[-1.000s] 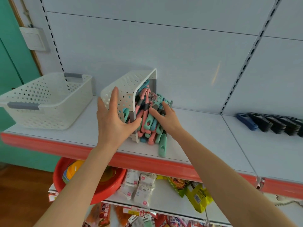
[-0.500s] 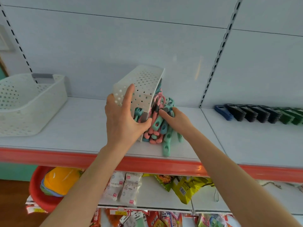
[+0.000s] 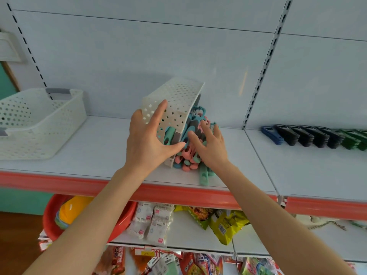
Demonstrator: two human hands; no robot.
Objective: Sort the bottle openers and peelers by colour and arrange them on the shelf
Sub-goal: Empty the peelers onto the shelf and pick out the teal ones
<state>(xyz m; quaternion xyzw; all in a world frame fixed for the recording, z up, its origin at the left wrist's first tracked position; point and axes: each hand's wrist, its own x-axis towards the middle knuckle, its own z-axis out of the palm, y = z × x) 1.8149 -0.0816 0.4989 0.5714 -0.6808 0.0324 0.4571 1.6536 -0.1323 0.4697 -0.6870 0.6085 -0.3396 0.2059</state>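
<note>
1. Gripping the tipped white basket (image 3: 178, 100) with the left hand (image 3: 148, 143)
2. Touching the pink and green tool pile (image 3: 188, 161) with the right hand (image 3: 211, 147), fingers (image 3: 193, 135) spread
3. Spilled on the shelf (image 3: 99, 151) by the basket

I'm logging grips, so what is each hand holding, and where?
The left hand grips the tipped basket by its perforated wall, thumb at the rim. The right hand holds nothing; its fingers rest on the tool pile.

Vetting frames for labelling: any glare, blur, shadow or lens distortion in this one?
Head view: pale glare streak on the back panel; wide-angle distortion leans the slotted upright and bows the red shelf edge; soft shadow behind the tipped basket; packets on the lower shelf look smeared.
</note>
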